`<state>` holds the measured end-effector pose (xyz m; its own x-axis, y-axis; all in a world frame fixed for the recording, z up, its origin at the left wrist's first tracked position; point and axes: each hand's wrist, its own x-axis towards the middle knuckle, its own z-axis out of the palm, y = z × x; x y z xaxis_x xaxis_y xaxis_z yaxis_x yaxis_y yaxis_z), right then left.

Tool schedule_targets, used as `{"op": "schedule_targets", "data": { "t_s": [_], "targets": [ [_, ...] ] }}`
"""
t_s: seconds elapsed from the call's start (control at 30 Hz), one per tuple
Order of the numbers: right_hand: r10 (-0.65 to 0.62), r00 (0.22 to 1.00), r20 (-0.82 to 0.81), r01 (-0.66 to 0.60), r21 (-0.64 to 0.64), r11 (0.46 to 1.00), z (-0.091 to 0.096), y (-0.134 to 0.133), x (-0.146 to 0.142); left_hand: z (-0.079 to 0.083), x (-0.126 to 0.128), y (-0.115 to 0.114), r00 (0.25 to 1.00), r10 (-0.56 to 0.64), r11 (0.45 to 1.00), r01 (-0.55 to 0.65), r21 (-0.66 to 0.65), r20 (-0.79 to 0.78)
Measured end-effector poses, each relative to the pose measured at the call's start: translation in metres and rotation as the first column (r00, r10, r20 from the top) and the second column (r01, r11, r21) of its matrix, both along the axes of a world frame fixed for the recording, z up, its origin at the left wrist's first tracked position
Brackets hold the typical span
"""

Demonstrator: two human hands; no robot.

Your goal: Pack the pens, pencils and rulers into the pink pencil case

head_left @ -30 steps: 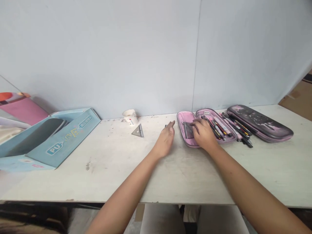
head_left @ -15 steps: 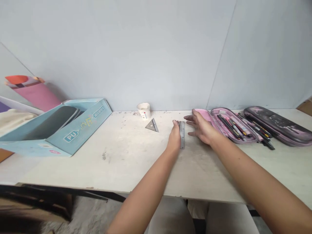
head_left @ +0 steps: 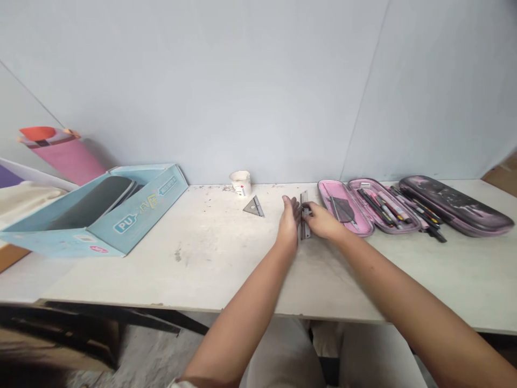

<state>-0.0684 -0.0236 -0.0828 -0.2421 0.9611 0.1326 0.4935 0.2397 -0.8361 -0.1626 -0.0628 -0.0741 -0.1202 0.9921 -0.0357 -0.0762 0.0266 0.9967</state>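
Gripping a steel ruler (head_left: 305,215) near its upper end, the person's right hand (head_left: 321,222) curls over the metal while the open left hand (head_left: 289,222) rises just beside it, midway along the white counter (head_left: 161,275) and nearer its back edge. The narrow ruler could slip or tip if the hold is light, and its end could then catch the rim of the open pink pencil case (head_left: 328,194) close on the right, where loose pens (head_left: 382,207) fill the other half. Toward the back edge, a grey set square (head_left: 253,207) lies by a paper cup (head_left: 241,183); a blue cardboard box (head_left: 141,221) sits at the left end.
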Motion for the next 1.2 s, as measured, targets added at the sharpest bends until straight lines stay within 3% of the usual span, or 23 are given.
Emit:
{"op": "schedule_targets", "data": {
  "t_s": [0.1,0.2,0.33,0.5,0.67,0.77,0.83,0.93,1.0,1.1,1.2],
  "targets": [
    [-0.004,1.0,-0.003,0.005,0.208,0.978,0.01,0.0,0.015,0.001,0.005,-0.002,0.99,-0.042,0.972,0.072,0.224,-0.137],
    [-0.09,0.996,-0.028,0.094,0.368,0.925,0.017,0.003,0.041,0.005,0.022,-0.004,0.909,-0.081,0.907,0.237,0.348,-0.41],
    [-0.211,0.977,-0.014,0.198,0.409,0.891,0.008,0.014,0.076,0.009,0.054,-0.002,0.709,-0.102,0.877,0.395,0.273,-0.698],
    [-0.276,0.925,0.262,0.176,0.351,0.92,-0.012,0.024,0.089,0.002,0.07,0.007,0.464,-0.1,0.914,0.392,0.103,-0.88],
    [-0.272,0.891,0.365,0.122,0.384,0.915,-0.017,0.022,0.085,0.001,0.059,0.011,0.392,-0.129,0.914,0.404,0.044,-0.911],
    [-0.267,0.889,0.372,0.094,0.423,0.901,-0.021,0.021,0.087,0.008,0.043,0.01,0.369,-0.119,0.907,0.419,0.051,-0.922],
    [-0.279,0.903,0.327,0.103,0.464,0.88,-0.022,0.021,0.09,0.013,0.023,0.011,0.392,-0.071,0.924,0.372,0.088,-0.917],
    [-0.249,0.948,0.198,0.119,0.505,0.855,-0.019,0.02,0.089,0.017,-0.022,0.016,0.507,0.064,0.962,0.197,0.188,-0.859],
    [-0.197,0.971,0.136,0.101,0.511,0.854,-0.013,0.018,0.08,0.015,-0.059,0.019,0.528,0.184,0.97,0.037,0.239,-0.829],
    [-0.095,0.989,0.112,0.034,0.455,0.89,0.0,0.014,0.054,0.004,-0.108,0.021,0.416,0.285,0.958,-0.102,0.268,-0.864],
    [0.027,0.995,0.1,-0.057,0.315,0.947,0.009,0.014,0.014,-0.008,-0.139,0.019,0.264,0.199,0.976,-0.144,0.166,-0.944]
  ]
}}
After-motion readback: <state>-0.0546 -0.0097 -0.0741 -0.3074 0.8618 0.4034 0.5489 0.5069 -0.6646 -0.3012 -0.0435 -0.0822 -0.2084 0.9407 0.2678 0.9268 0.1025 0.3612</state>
